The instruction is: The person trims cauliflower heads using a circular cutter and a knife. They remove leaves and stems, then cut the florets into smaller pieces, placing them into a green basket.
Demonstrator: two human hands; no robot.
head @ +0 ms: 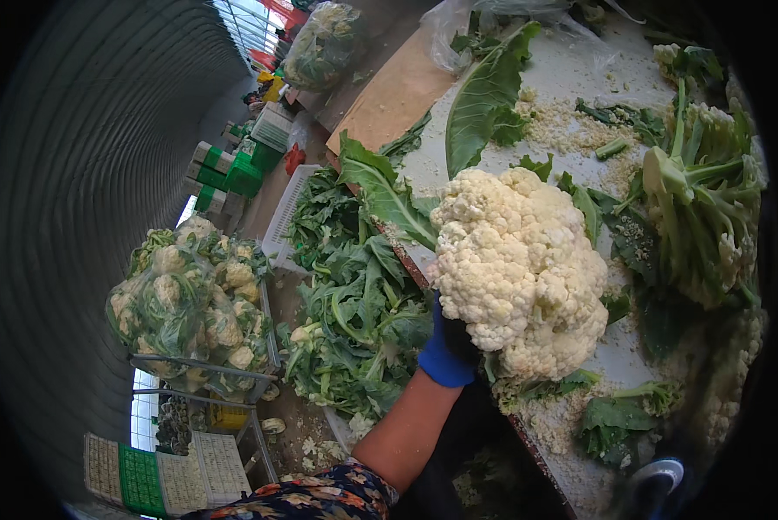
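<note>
My left hand [453, 344], in a blue and black glove, holds a large cream-white cauliflower head [525, 273] from its lower left side. The florets face up and hide most of my fingers. The head is over the edge of a white work table [421, 162] strewn with crumbs and leaves. A long green cauliflower leaf [486, 97] lies just beyond it, and another leaf [389, 195] is beside its left side. My right hand is out of view. At the lower right, a blurred dark object with a rounded shiny metal end [662, 474] shows; I cannot tell what it is.
A cauliflower [694, 208] with its stalk up lies at the right. Trimmed leaves [363, 318] heap beside the table, near a white plastic crate [288, 214]. Bagged cauliflowers [187, 305] fill a metal-framed cart at the left. Green and white crates [233, 169] stand farther back.
</note>
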